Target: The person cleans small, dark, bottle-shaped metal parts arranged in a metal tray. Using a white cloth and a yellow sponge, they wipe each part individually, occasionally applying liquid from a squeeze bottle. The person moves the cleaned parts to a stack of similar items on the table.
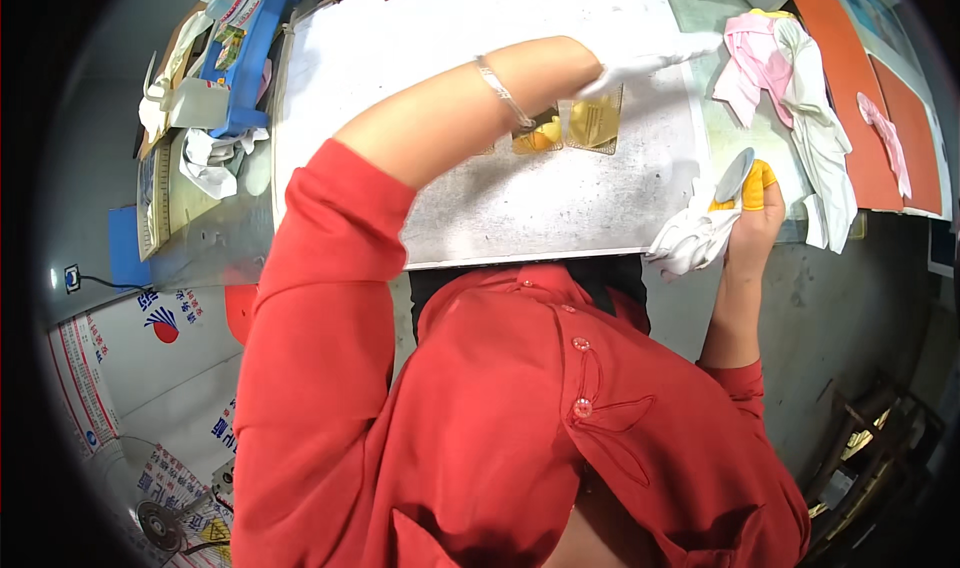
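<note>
My left hand (655,60), in a white glove, reaches across to the right with its fingers stretched out. Its fingertips are at the edge of a crumpled pink cloth (755,63); whether they touch it I cannot tell. Beneath that forearm, two gold-coloured flat pieces, a square one (594,123) and a partly hidden one (538,136), lie on the white board (500,208). Yellow coverings sit on the fingers of my right hand (757,213), which is closed at the board's right edge. It grips a bunched white cloth (690,236) and a grey oval piece (734,176).
A long white cloth (815,128) hangs beside the pink one. Orange mats (850,78) lie at right, with a pink strip (884,143) on them. At left stand a blue tray (245,78) and a white bottle (200,103), near a crumpled white cloth (210,163).
</note>
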Motion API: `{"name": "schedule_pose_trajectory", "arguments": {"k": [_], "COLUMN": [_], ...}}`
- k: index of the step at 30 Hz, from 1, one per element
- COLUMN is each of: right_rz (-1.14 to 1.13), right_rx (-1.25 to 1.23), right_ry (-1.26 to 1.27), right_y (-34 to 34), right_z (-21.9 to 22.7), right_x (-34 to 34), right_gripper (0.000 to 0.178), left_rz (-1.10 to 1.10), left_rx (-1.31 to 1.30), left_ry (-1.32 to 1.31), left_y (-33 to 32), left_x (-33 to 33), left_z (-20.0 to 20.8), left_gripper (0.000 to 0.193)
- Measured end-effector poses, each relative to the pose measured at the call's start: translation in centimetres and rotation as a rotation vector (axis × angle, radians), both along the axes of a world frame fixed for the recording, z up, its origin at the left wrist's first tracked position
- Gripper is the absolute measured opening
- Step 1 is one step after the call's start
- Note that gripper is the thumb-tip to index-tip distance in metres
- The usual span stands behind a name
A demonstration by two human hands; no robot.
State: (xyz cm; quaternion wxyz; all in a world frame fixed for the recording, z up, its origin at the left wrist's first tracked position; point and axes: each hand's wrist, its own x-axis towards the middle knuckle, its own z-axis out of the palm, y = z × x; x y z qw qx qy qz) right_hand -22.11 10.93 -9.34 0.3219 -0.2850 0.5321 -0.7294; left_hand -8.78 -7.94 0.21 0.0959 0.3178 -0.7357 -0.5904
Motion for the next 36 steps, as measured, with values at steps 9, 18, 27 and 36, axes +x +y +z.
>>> {"name": "schedule_pose_trajectory", "arguments": {"k": [9, 18, 27, 36], "right_rz": [-0.012, 0.322, 0.769, 1.212], "right_rx": [0.072, 0.107, -0.035, -0.154], "right_ry": [0.034, 0.099, 0.018, -0.337], "right_y": [0.3, -0.7, -14.3, -32.5], "right_z": [0.0, 3.3, 13.9, 16.2], "right_x": [0.0, 0.1, 8.9, 33.0], "right_gripper": [0.015, 0.019, 0.026, 0.021], "left_rz": [-0.331, 0.022, 0.645, 1.424], "left_rx": [-1.099, -1.074, -1.047, -0.906], "left_ry": [-0.232, -0.172, 0.113, 0.094], "left_y": [-0.5, 3.1, 1.8, -7.5], "left_x": [8.5, 6.4, 25.5, 43.5], "left_z": [-3.1, -3.7, 0.7, 1.0], "left_gripper": [0.088, 0.077, 0.077, 0.091]}}
